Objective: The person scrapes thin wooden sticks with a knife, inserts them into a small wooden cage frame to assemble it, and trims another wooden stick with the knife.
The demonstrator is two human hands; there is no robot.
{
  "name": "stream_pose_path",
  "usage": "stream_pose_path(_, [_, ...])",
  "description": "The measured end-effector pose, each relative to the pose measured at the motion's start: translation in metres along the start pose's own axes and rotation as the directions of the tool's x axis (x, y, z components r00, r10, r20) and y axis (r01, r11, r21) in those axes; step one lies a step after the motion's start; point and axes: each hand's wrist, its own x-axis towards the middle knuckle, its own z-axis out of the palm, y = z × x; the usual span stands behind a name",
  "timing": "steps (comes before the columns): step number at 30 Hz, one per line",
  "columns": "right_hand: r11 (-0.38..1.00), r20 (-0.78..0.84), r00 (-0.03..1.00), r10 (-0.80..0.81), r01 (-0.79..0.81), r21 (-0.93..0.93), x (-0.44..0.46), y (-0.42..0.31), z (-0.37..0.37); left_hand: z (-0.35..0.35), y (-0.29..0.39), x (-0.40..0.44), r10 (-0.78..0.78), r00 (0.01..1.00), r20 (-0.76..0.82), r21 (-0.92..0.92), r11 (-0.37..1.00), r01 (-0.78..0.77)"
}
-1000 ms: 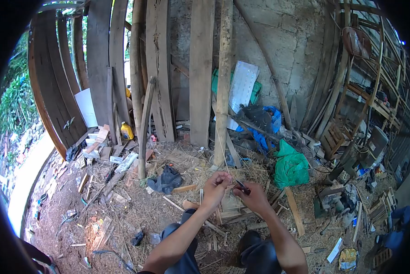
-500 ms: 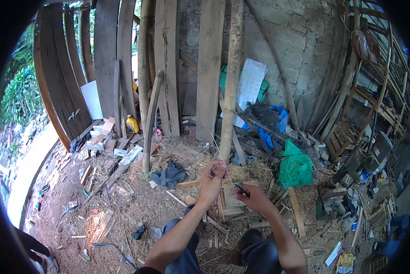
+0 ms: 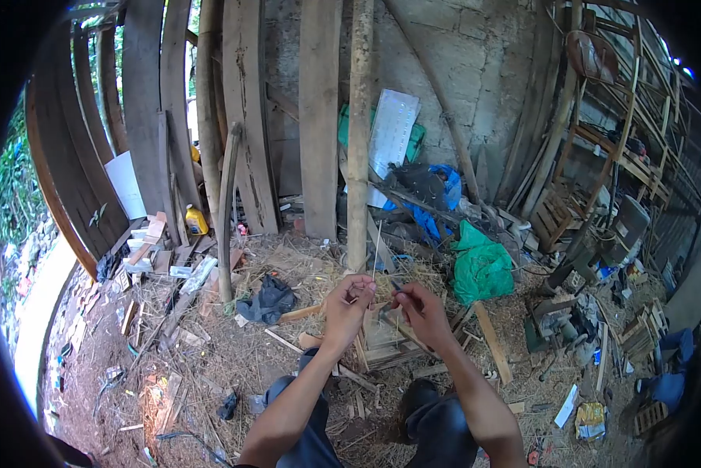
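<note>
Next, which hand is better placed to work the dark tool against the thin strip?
Probably the right hand: it grips the dark tool close beside the left hand, which pinches the thin strip and can likely steady it.

Hands: left hand [image 3: 346,309] and right hand [image 3: 424,310], both bare.
Forearms [image 3: 297,405]: bare, tapering toward the wrists.
Trousers: long dark blue fabric trousers [image 3: 453,433], creased, with paler highlights over the legs.
Footwear: dark shoe [image 3: 419,394] on the right foot, rounded outline; fine detail indistinct.

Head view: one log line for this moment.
left hand: pinches thin pale strip | right hand: grips dark tool | green plastic: beyond hands, rightward
</note>
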Motion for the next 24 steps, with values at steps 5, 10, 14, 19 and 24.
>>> stream_pose_path(5, [0.995,0.054,0.998,-0.035,0.030,0.096,0.001,-0.004,0.003,0.008,0.002,-0.007,-0.037,0.997,0.074,0.096,0.995,0.030])
stream_pose_path(10, [0.863,0.116,0.981,0.153,-0.190,0.468,-0.001,-0.021,-0.004,0.014,0.008,-0.012,0.024,0.987,0.160,0.344,0.936,-0.079])
stream_pose_path(14, [0.842,0.175,0.973,0.152,-0.220,0.493,0.000,-0.018,-0.009,0.011,0.004,-0.010,0.082,0.978,0.192,0.368,0.918,-0.149])
stream_pose_path(19, [0.862,0.187,0.970,0.157,-0.227,0.453,0.000,-0.018,-0.010,0.007,0.002,-0.010,-0.255,0.928,0.272,0.074,0.967,0.244])
stream_pose_path(24, [0.792,0.186,0.963,0.193,-0.265,0.550,0.001,-0.017,-0.010,0.005,0.009,-0.007,-0.421,0.835,0.355,-0.086,0.874,0.478])
